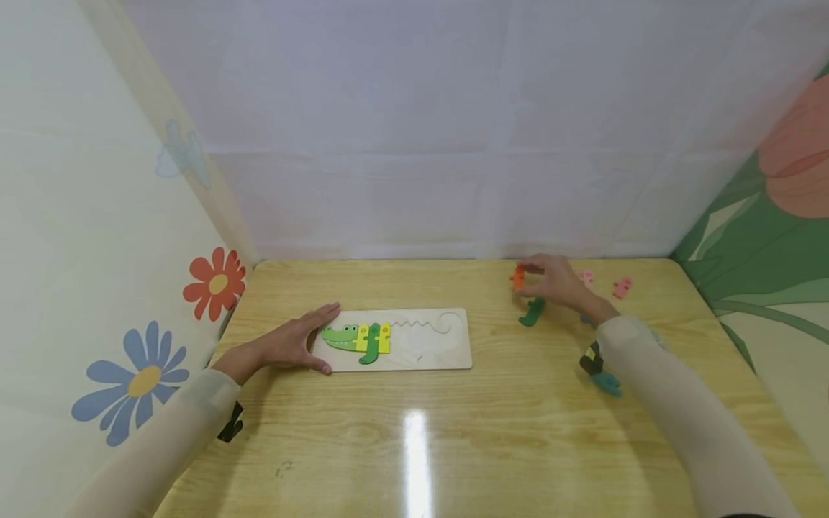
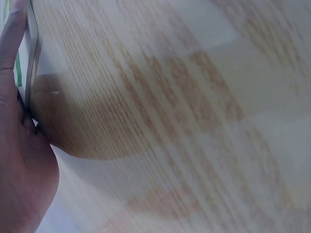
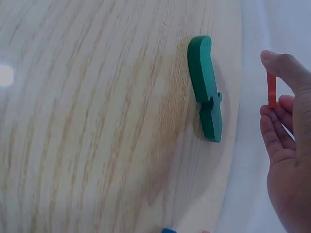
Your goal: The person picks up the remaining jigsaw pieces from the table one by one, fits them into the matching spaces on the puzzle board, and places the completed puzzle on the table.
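A pale wooden puzzle board lies on the table, its left end spanned by my left hand with thumb and fingers at opposite edges. A green crocodile head, yellow pieces and a green leg piece fill the board's left part. In the left wrist view the thumb lies along the board's edge. My right hand pinches an orange puzzle piece between thumb and fingertips, held above the table. Below it a loose green curved piece lies on the table.
Pink pieces lie at the table's back right. A blue piece is partly hidden by the right wrist. A teal piece lies by the right forearm. White cloth rises behind the table.
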{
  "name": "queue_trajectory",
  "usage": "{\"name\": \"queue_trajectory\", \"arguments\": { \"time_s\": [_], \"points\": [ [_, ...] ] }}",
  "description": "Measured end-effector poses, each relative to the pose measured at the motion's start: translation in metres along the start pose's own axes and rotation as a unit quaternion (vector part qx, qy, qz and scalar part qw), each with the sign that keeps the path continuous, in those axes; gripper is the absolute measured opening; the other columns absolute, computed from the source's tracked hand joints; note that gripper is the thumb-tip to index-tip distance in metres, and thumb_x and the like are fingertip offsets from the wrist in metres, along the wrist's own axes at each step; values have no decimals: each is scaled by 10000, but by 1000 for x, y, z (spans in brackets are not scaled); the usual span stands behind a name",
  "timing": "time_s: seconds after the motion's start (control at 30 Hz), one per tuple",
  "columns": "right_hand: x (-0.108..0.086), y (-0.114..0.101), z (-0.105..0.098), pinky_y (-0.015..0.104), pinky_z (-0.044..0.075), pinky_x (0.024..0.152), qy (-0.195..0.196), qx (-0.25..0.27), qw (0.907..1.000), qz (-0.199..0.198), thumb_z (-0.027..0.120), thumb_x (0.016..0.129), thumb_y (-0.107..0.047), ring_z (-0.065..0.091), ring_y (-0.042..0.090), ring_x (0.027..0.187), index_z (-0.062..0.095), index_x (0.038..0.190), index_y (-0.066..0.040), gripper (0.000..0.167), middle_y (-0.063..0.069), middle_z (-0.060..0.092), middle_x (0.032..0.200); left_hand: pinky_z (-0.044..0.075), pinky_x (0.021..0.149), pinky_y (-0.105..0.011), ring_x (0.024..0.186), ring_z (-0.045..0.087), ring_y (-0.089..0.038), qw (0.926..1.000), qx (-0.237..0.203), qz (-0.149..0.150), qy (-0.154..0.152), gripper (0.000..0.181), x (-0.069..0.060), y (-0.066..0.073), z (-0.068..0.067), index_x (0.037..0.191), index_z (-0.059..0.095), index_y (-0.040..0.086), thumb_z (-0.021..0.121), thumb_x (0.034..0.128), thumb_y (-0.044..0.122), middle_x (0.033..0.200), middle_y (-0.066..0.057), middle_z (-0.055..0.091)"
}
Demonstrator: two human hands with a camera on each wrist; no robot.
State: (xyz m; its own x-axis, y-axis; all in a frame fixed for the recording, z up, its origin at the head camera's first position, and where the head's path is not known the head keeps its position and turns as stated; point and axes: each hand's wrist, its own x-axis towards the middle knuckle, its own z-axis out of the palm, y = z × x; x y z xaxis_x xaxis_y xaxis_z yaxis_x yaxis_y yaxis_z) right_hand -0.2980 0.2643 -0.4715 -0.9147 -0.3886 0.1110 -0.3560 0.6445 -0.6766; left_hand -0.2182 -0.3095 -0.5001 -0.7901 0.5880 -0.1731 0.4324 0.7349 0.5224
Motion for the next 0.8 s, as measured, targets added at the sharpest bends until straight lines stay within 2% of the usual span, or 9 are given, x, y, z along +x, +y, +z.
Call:
{"name": "queue_trajectory", "arguments": {
  "time_s": [0.23,0.43,0.8],
  "points": [
    [1,-9,7,542,560,1040,-98,146,9996,-222,933,778,-43,657,491,1232,649,1321,122,635,313,665,1332,218,1246,-700,1606,171,-455,10000,9,16,-1,1261,0,-1,0,1694,211,69,903,774,581,1769,-167,155],
    [0,-15,16,541,564,1032,-33,14,9988,-490,957,755,-71,684,474,1189,666,1291,119,638,306,687,1293,219,1248,-696,1606,172,-453,10000,10,19,3,1258,0,0,0,1692,213,64,902,775,582,1768,-167,156],
    [-1,-32,26,541,550,1059,-62,-52,9977,-679,962,756,-102,687,446,1186,663,1300,104,654,273,695,1287,227,1246,-694,1605,178,-451,10000,34,9,17,1257,0,-1,1,1691,219,64,904,773,582,1768,-166,161]
  ]
}}
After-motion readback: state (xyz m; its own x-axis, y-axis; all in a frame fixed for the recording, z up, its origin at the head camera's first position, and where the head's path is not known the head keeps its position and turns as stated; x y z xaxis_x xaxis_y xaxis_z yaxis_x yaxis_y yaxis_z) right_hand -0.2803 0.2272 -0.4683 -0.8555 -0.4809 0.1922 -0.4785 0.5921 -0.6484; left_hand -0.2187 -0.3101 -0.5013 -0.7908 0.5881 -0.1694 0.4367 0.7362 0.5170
